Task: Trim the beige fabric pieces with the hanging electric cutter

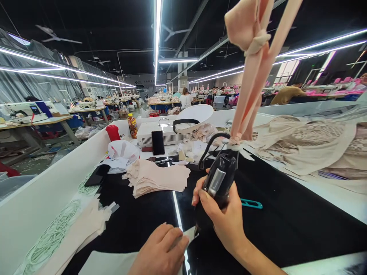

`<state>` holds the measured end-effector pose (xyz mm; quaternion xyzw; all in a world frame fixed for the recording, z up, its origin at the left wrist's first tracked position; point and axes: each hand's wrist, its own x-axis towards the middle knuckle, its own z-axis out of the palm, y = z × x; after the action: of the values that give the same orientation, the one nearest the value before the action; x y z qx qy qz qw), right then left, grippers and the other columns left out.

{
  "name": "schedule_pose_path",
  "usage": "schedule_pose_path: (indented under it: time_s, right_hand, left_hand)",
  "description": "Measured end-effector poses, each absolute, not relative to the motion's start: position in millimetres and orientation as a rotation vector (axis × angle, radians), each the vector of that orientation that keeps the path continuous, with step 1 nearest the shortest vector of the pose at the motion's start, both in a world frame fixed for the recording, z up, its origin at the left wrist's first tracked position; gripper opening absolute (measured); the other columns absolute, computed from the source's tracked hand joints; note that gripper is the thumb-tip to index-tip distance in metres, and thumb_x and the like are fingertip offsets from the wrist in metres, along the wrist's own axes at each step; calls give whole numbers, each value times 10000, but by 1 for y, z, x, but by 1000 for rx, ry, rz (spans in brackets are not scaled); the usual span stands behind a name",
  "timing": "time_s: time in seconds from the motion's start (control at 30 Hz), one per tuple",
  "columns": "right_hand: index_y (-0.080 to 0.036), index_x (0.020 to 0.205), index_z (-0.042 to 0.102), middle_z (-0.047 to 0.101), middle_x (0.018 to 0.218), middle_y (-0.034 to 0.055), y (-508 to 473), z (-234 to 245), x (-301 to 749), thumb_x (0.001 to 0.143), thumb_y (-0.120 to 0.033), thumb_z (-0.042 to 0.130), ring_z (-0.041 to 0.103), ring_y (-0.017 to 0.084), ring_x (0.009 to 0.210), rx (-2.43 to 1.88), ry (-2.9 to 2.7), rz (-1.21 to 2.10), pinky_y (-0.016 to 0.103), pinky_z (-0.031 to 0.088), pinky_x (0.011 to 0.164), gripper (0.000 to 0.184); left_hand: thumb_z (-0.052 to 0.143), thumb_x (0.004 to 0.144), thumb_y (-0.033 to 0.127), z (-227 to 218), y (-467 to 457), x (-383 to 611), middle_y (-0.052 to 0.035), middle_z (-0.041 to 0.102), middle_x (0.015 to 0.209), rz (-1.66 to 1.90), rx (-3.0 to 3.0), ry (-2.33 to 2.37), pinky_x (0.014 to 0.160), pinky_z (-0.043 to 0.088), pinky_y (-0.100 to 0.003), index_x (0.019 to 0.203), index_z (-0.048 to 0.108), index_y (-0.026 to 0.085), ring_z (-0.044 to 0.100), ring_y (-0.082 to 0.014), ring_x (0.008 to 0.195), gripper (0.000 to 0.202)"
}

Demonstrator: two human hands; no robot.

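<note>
My right hand (222, 214) is wrapped around a black handheld tool (218, 179) with a cord looping from its top, held upright over the black worktable (275, 225). A pink fabric strap (252, 72), knotted high up, hangs down to the tool's tip. My left hand (160, 250) lies at the near edge with fingers curled, pressing on a pale piece of fabric (109, 263). A stack of pink fabric pieces (156, 177) sits beyond it on the table.
A teal clip (251, 204) lies right of the tool. A white machine (160, 133) with a phone (158, 142) leaning on it, a red cup (112, 132) and a bottle (132, 126) stand at the back. Beige lace garments (309, 147) pile on the right. Other workers sit at distant sewing tables.
</note>
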<state>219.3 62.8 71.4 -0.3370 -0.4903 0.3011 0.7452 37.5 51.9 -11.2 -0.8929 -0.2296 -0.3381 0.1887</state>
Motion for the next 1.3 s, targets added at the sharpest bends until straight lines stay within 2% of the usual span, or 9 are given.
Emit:
schedule_pose_path:
  time_s: [0.2,0.4,0.6,0.83,0.93,1.0,1.07,1.13,1.3]
  right_hand:
    - [-287,1037,576,710,736,-74,56,80,220,837,-196,751,659,110,521,-770,-1077,615,216,589,527,281]
    - [-305,1032,584,712,787,-57,44,75,225,868,-220,754,669,114,570,-858,-1131,501,220,610,586,251]
    - [-318,1103,574,705,843,-35,34,63,232,929,-251,742,698,146,660,-928,-1171,453,249,617,639,251]
    - [-315,1075,578,694,857,-42,29,63,232,945,-210,732,690,123,639,-867,-1214,440,223,621,644,227]
    - [-321,1086,578,700,858,-47,26,65,231,943,-197,731,691,118,642,-857,-1195,473,215,626,654,244]
    - [-321,1079,580,701,848,-51,23,67,230,933,-186,736,685,114,636,-847,-1174,495,205,621,647,253]
    - [-318,1070,583,702,839,-53,21,68,228,919,-178,743,681,113,629,-840,-1155,505,203,616,642,261]
    - [-314,1069,583,702,837,-51,19,69,225,910,-181,745,679,116,632,-847,-1123,519,209,611,644,264]
    - [-305,1090,584,706,843,-42,16,69,222,906,-210,751,681,124,647,-895,-1061,530,221,610,658,266]
  left_hand:
    - [302,1116,134,-24,36,18,-80,762,1070,-701,-2499,-792,859,649,-264,1266,644,137,780,-186,961,374]
    - [336,1106,142,-48,33,8,-92,750,1122,-708,-2594,-897,917,631,-235,1322,621,145,782,-178,1010,358]
    - [298,1127,143,-34,32,12,-85,731,1074,-727,-2688,-880,906,623,-233,1293,616,138,763,-159,951,359]
    - [188,1159,168,-17,29,16,-52,735,975,-811,-2632,-790,862,599,-176,1137,660,148,749,-122,860,473]
    - [243,1168,236,-17,26,12,-47,750,1027,-733,-2616,-805,848,600,-168,1182,659,161,756,-138,929,423]
    - [330,1150,247,-21,24,10,-45,751,1053,-627,-2630,-824,761,605,-156,1221,650,160,754,-147,950,339]
    - [406,1115,203,-27,22,13,-32,746,1005,-533,-2617,-829,676,599,-163,1242,645,157,751,-150,915,274]
    - [438,1096,183,-33,20,20,-22,735,934,-511,-2551,-833,662,595,-188,1252,649,159,745,-159,860,264]
    - [343,1145,357,-49,12,41,-57,748,938,-641,-2325,-855,752,594,-277,1242,680,213,742,-202,824,379]
